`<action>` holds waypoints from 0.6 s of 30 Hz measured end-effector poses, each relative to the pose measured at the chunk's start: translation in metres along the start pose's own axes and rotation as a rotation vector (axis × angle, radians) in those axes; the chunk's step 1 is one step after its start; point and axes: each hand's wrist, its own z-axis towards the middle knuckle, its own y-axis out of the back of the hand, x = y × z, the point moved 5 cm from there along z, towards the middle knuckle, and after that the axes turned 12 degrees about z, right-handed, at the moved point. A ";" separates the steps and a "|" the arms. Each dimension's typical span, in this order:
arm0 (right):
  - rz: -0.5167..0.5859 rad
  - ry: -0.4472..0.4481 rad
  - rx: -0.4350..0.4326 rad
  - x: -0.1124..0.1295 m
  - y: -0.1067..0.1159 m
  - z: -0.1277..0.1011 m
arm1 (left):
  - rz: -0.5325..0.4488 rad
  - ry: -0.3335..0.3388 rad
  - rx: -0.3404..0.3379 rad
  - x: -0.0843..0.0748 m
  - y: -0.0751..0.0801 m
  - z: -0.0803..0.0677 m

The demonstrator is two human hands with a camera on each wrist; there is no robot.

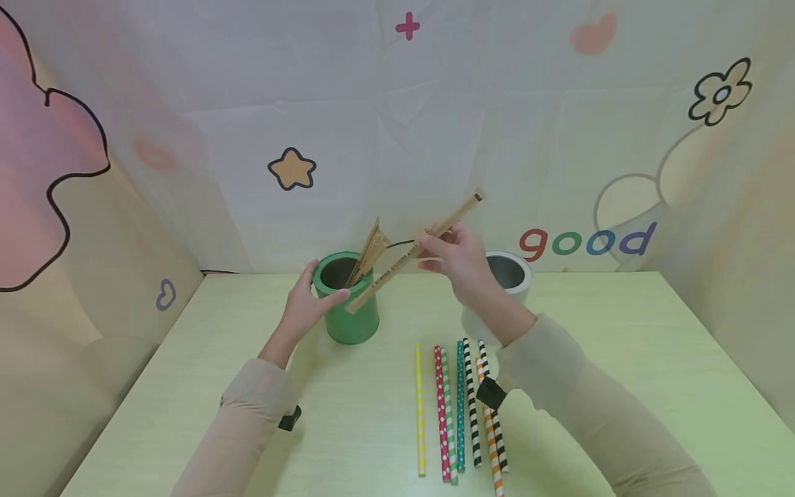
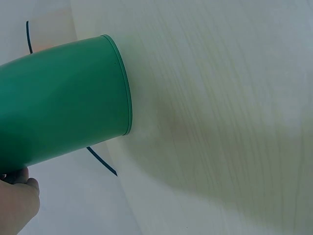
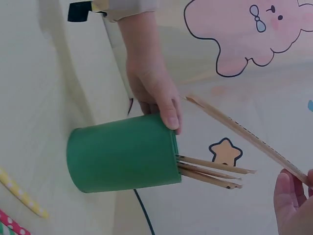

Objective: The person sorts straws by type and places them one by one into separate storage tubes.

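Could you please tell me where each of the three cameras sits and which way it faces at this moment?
Head: worn on the head, looking forward and down at the table; shows both forearms, the left hand on the green can and the right hand holding a wooden stick.
Left wrist: beside the left hand, facing the can's wall; only fingertips show.
Right wrist: looks across at the can, the left hand and the stick.
All three views share the green can.
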 end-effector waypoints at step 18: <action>-0.041 0.203 -0.078 -0.010 -0.012 0.024 | -0.013 0.003 -0.001 -0.002 0.002 -0.002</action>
